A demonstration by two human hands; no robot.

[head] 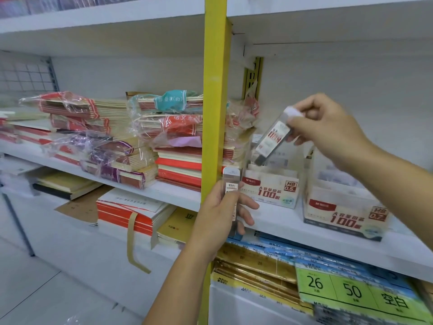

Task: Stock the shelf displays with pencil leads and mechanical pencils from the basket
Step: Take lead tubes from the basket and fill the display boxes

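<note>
R hand (pixel 328 127) pinches a lead pack (pixel 273 141) tilted just over the HB 0.5 box (pixel 269 191), so turn it straight & drop it in slow, w/ L hand (pixel 218 216) gripping the next pack (pixel 230 191) by the yellow post (pixel 214 90).

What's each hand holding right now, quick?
Left hand: grips an upright lead pack.
Right hand: pinches a tilted lead pack.

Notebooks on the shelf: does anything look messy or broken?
Yes. The plastic wrap on the notebook stacks is torn open and crumpled, and the stacks sit crooked. Below, a brown strap hangs loose off a red pile.
</note>
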